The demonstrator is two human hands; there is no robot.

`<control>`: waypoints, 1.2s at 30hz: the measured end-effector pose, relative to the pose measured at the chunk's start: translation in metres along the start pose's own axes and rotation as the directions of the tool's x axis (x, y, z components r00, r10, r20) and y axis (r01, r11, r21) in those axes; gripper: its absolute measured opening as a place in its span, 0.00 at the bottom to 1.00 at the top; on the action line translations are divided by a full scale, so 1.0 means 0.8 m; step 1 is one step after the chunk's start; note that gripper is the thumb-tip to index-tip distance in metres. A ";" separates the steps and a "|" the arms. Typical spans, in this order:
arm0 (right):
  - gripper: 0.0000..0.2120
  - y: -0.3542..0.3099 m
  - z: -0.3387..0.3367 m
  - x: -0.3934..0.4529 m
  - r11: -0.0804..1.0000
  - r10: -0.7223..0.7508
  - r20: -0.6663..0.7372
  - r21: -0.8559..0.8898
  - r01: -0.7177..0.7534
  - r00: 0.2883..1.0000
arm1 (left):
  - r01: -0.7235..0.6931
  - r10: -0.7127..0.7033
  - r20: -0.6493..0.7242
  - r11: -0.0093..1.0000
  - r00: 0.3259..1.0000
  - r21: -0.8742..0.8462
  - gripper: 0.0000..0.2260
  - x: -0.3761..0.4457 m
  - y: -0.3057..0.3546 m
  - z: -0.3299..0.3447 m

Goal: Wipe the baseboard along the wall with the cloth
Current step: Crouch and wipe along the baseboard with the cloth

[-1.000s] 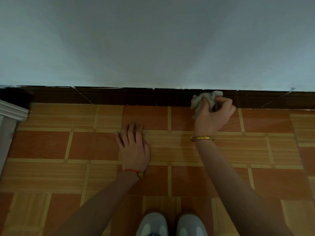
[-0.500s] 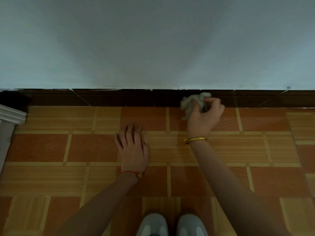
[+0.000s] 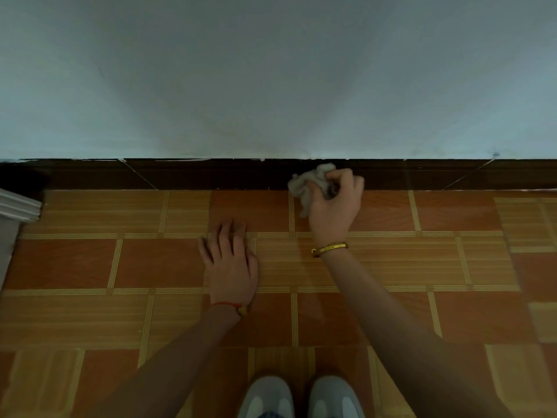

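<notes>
A dark brown baseboard runs along the foot of the pale wall, across the whole view. My right hand grips a crumpled grey cloth and holds it against the baseboard a little right of centre. The cloth bulges out to the left of and above my fingers. My left hand lies flat on the tiled floor, fingers straight and pointing toward the wall, about one tile short of the baseboard.
Orange and tan floor tiles fill the lower view. A white moulded frame juts in at the left edge by the baseboard. My two grey shoes show at the bottom centre.
My right hand has slid the cloth leftward along the baseboard. My left hand has stayed flat in the same spot on the floor.
</notes>
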State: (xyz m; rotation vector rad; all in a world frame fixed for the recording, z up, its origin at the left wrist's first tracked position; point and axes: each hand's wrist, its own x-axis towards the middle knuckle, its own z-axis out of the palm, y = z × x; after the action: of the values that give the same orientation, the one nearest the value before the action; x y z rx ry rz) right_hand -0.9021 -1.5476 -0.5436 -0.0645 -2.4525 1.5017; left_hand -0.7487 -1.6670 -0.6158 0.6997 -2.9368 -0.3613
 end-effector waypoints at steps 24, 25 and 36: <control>0.11 0.005 -0.030 0.026 0.996 0.093 -0.224 0.032 -0.087 0.970 | 0.008 -0.008 0.000 1.000 1.000 -0.017 0.24 0.001 0.002 0.003; 0.11 0.001 -0.024 0.021 0.998 0.070 -0.181 0.023 -0.066 0.981 | 0.007 -0.007 -0.002 1.000 1.000 -0.017 0.24 0.000 0.002 0.003; 0.12 0.011 -0.035 0.029 0.996 0.083 -0.170 -0.011 -0.086 0.982 | -0.005 0.005 -0.005 1.000 1.000 -0.010 0.24 0.000 -0.001 0.003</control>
State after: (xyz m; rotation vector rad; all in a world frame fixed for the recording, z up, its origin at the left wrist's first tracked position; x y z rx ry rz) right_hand -0.9182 -1.5155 -0.5345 -0.2909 -2.3552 1.4430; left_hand -0.7487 -1.6668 -0.6185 0.6902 -2.9299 -0.3733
